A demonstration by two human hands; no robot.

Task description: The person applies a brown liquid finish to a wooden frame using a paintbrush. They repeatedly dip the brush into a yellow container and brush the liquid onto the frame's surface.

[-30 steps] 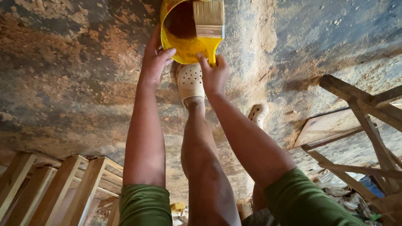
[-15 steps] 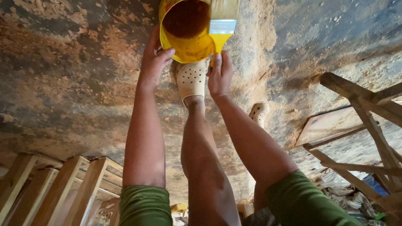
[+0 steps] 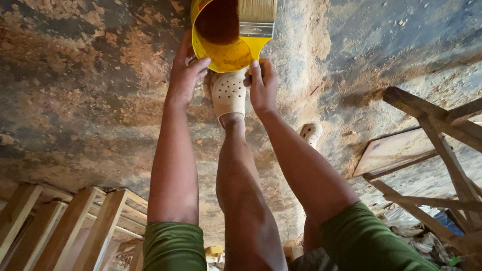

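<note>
A yellow bucket (image 3: 226, 44) with dark brown liquid inside stands on the dirt floor just past my foot in a cream clog (image 3: 229, 93). My left hand (image 3: 184, 73) grips the bucket's near-left rim. My right hand (image 3: 262, 84) holds the yellow handle of a wide flat paintbrush (image 3: 257, 13). The brush's pale bristles lie over the bucket's right edge, pointing away from me.
Bare wooden frames (image 3: 59, 244) lean at the lower left. More rough timber pieces (image 3: 457, 145) and a flat board (image 3: 396, 148) lie at the right, with scraps on the floor below them. My second clog (image 3: 312, 133) shows behind my right forearm.
The brush was drawn to the bucket's right edge half a second ago and now lies across the rim again. My left hand stays on the bucket.
</note>
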